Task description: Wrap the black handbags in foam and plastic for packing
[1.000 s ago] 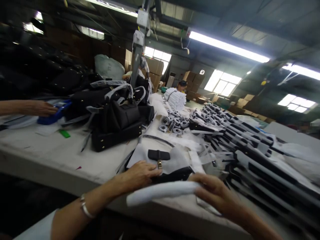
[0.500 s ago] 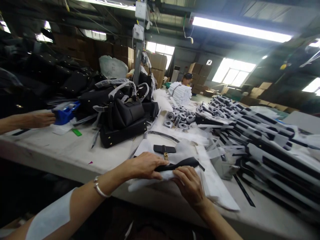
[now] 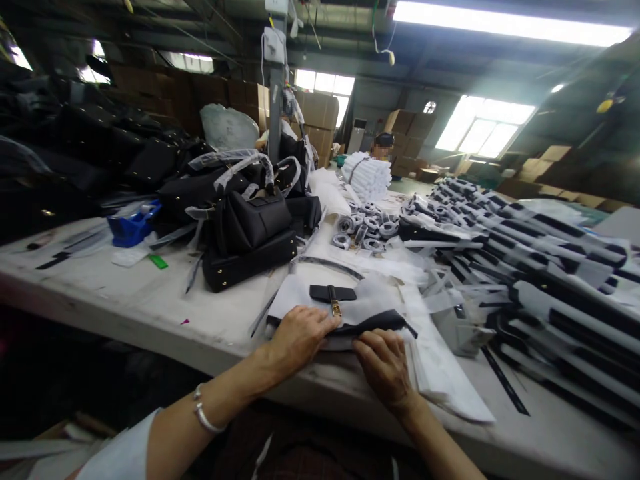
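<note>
A black bag [image 3: 370, 323] partly wrapped in white paper [image 3: 295, 295] lies at the front of the table, its dark strap with a gold clasp [image 3: 336, 308] facing up. My left hand [image 3: 303, 333] is closed on the bag's near edge, just below the clasp, with the fingers bent over the wrapping. On the right part of the same edge, my right hand [image 3: 385, 363] grips with curled fingers. The thumbs and what lies under both palms are hidden.
Black handbags [image 3: 250, 227] with wrapped handles stand left of centre. A blue tape dispenser [image 3: 133, 225] sits farther left. Ring-shaped rolls [image 3: 373, 227] lie behind the wrapped bag. Striped stacks [image 3: 560, 267] fill the right, beside a grey dispenser [image 3: 463, 330].
Another person's hand at the left, by the blue dispenser, has gone from view. My left hand has drawn back slightly, and the white paper's near flap is now folded in along the bag.
</note>
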`<state>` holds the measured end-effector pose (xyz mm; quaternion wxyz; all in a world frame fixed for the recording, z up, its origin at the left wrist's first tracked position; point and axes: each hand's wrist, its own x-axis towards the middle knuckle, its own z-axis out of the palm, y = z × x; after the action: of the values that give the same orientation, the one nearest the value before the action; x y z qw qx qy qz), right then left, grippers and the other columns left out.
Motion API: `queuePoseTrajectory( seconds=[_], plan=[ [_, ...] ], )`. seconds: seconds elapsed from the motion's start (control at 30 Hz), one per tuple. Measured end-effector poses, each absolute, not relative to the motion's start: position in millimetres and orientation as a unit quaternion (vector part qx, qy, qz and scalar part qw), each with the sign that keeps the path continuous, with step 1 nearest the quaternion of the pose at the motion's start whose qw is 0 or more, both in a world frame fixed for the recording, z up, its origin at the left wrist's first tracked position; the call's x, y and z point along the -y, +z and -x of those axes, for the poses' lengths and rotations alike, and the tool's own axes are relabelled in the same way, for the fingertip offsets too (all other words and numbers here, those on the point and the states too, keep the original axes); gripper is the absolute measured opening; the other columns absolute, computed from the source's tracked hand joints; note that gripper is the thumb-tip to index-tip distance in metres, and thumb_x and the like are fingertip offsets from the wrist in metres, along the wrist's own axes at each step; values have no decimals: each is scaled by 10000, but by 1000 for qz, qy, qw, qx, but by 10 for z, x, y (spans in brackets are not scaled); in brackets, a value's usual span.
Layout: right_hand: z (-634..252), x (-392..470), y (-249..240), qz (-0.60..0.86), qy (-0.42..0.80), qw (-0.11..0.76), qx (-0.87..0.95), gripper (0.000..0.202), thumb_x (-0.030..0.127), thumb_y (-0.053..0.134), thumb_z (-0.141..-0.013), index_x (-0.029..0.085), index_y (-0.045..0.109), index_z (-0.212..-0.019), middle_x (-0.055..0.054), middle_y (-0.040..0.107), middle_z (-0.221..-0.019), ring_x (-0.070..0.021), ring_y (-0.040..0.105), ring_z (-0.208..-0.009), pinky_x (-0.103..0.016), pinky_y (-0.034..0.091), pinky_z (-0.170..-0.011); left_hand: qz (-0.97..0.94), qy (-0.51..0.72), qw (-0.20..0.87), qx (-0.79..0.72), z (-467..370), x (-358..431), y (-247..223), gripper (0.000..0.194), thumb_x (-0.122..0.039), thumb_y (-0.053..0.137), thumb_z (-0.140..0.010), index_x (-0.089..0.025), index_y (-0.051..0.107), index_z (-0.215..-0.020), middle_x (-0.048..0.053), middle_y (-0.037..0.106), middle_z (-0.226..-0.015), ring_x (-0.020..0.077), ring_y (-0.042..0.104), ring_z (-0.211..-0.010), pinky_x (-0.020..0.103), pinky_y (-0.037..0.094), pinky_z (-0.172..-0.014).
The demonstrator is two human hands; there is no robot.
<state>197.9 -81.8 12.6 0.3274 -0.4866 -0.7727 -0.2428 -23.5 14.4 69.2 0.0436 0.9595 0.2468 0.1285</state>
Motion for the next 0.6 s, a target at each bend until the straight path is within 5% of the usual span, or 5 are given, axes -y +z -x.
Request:
queuePoseTrajectory(
  seconds=[0.1,0.23,0.37,0.5,0.6],
  plan=[
    [-1995,831,79,483,-233,331,777,180,114,539,-948,216,675,-1007,-39,703,-964,-212,572,-969,-411,361,-933,-953,173,-11,-247,232,-73,441,611,-277,763,-801,-225,488,-1344,112,624,-1288,306,607,-1149,457,497,-960],
    [-1977,894,168,469,-222,345,782,133,151,585,-937,225,693,-962,-25,708,-934,-192,590,-949,-376,373,-925,-941,232,-86,-230,252,-67,210,445,-160,583,-918,-236,495,-1348,92,647,-1269,249,641,-1108,406,518,-926],
    [-1867,917,550,446,-252,344,787,247,195,681,-886,246,670,-1128,-35,715,-1065,-211,593,-1099,-397,372,-1036,-932,258,-120,-223,267,-68,116,401,-156,469,-970,-231,503,-1362,101,649,-1268,225,641,-1114,388,511,-937],
    [-1781,697,905,449,-247,165,843,690,279,806,-764,195,508,-1382,-93,503,-1464,-326,353,-1405,-543,209,-1185,-926,279,-132,-220,284,-65,85,397,-156,434,-979,-235,513,-1359,91,650,-1278,225,644,-1121,386,518,-942],
    [-1845,488,911,447,-213,58,867,784,280,868,-669,129,520,-1355,-148,526,-1434,-349,402,-1373,-547,252,-1175,-923,291,-139,-211,286,-70,77,394,-141,406,-980,-229,522,-1346,83,661,-1264,227,655,-1108,382,537,-925]
  ],
)
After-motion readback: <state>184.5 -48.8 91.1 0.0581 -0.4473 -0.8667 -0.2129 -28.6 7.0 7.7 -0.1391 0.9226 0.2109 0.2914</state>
